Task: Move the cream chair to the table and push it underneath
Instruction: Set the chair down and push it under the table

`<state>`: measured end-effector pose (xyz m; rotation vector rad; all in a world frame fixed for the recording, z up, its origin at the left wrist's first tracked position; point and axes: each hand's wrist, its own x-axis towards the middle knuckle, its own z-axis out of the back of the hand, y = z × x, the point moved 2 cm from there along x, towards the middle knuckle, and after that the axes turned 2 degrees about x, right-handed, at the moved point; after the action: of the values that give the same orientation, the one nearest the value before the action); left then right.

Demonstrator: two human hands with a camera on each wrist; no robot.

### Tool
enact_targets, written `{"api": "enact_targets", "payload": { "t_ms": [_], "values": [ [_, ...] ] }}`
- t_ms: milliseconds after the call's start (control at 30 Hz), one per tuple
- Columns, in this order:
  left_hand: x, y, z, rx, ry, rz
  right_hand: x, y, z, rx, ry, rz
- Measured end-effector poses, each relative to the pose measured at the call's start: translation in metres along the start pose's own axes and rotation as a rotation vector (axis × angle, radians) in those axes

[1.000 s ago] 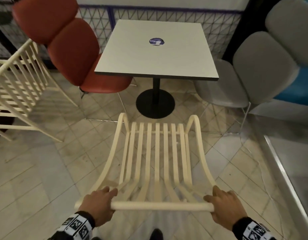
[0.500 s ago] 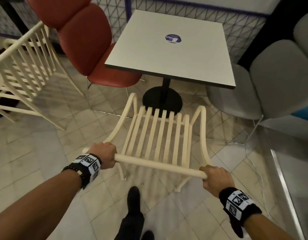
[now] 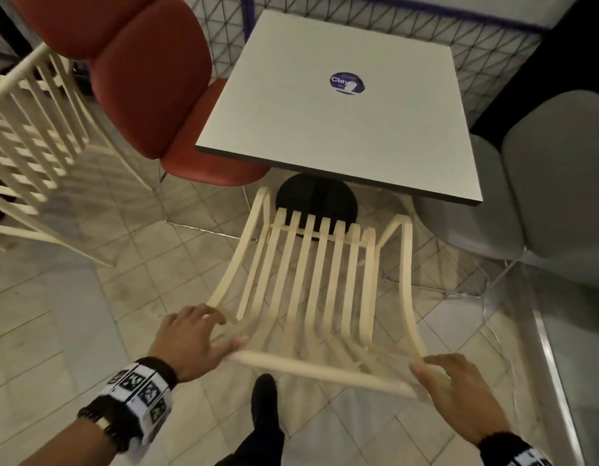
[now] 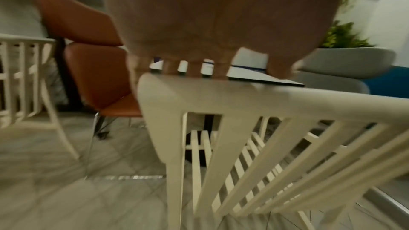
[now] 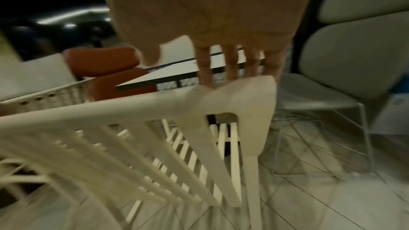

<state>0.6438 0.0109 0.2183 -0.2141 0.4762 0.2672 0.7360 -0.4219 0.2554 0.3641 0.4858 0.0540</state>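
Both grips are lying spread, left hand [image 3: 190, 338] and right hand [image 3: 459, 391] pressing the slatted cream chair [image 3: 311, 280], its seat front at the square counter [image 3: 342, 105]; wrist views alone are showing straight fingers [image 5: 230, 64].

A red padded chair [image 3: 150, 82] stands on pale tiled floor [image 3: 56, 314]. Beside it, on its far side from a grey padded chair [image 3: 553, 183], is a second slatted cream chair [image 3: 32, 139]. Behind it runs a wire lattice partition [image 3: 392, 25]. The lighting is dim.
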Motion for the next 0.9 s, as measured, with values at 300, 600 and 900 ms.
{"api": "enact_targets", "payload": {
  "t_ms": [300, 600, 900],
  "values": [
    [0.058, 0.027, -0.017, -0.183, 0.369, 0.419, 0.060, -0.048, -0.028, 0.051, 0.242, -0.589],
    [0.148, 0.021, 0.046, -0.207, 0.294, 0.406, 0.122, 0.001, 0.009, 0.215, 0.073, -0.647],
    [0.199, 0.022, 0.084, -0.238, 0.195, 0.401, 0.176, 0.043, 0.038, 0.188, -0.002, -0.561]
  ]
}}
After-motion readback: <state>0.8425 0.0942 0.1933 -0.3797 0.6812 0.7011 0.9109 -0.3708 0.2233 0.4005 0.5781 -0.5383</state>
